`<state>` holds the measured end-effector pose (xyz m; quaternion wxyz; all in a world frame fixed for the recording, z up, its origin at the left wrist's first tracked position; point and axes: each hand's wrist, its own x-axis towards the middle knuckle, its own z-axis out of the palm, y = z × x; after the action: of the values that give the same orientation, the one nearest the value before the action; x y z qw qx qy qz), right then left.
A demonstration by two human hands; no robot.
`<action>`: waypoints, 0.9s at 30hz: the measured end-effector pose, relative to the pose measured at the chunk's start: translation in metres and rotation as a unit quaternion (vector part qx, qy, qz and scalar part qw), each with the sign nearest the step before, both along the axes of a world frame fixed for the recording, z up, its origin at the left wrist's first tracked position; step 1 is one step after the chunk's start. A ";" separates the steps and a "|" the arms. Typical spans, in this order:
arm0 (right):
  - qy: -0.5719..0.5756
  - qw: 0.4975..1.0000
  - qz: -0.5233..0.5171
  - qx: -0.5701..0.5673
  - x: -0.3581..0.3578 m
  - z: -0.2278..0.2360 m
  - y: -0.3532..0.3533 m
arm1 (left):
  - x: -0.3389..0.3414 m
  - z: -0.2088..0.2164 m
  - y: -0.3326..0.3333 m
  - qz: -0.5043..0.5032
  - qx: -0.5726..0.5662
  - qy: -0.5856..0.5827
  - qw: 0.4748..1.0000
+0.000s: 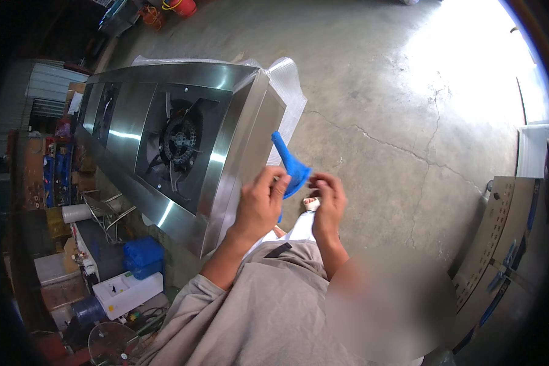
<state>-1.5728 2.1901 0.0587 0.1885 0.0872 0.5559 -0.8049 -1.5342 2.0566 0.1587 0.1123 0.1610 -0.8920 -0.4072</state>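
A blue cloth-like piece [294, 170] hangs between my two hands, beside the near end of a stainless steel stove. Narrow at its far tip, it widens toward my fingers; its exact kind I cannot make out. My left hand [262, 198] pinches its lower left side between thumb and fingers. Opposite, my right hand [327, 198] has curled fingers, with the fingertips closed at the piece's right edge. A bit of blue also shows below, near my left wrist. The stove [271, 116] has a black round burner [180, 139] set in a dark square recess.
Clear wrapping [290, 85] spreads under the stove's far side. Cluttered boxes, a blue container [143, 256] and a fan [113, 343] stand at left. A beige perforated metal cabinet [488, 244] is at right. The concrete floor [396, 140] is cracked; red cylinders [183, 7] stand far off.
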 end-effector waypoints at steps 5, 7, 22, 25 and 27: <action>-0.361 0.890 0.106 -0.258 0.024 -0.038 -0.045 | 0.015 -0.025 0.019 -0.117 -0.140 -0.066 0.981; -0.377 0.872 0.111 -0.292 0.029 -0.040 -0.057 | 0.018 -0.031 0.022 -0.110 -0.136 -0.084 0.981; 0.393 0.918 -0.045 0.039 0.005 -0.065 -0.212 | 0.092 0.013 -0.002 0.000 -0.171 -0.017 0.985; 0.393 0.919 -0.024 0.029 -0.086 -0.066 -0.223 | 0.101 0.007 -0.011 0.003 -0.154 -0.031 0.988; 0.372 0.925 -0.041 0.057 -0.134 -0.064 -0.222 | 0.103 0.000 -0.015 -0.006 -0.143 -0.035 0.989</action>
<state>-1.7073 1.9677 -0.0048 -0.0703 -0.1854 0.6272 -0.7532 -1.4313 2.0420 0.1588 0.1007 0.1522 -0.9452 -0.2707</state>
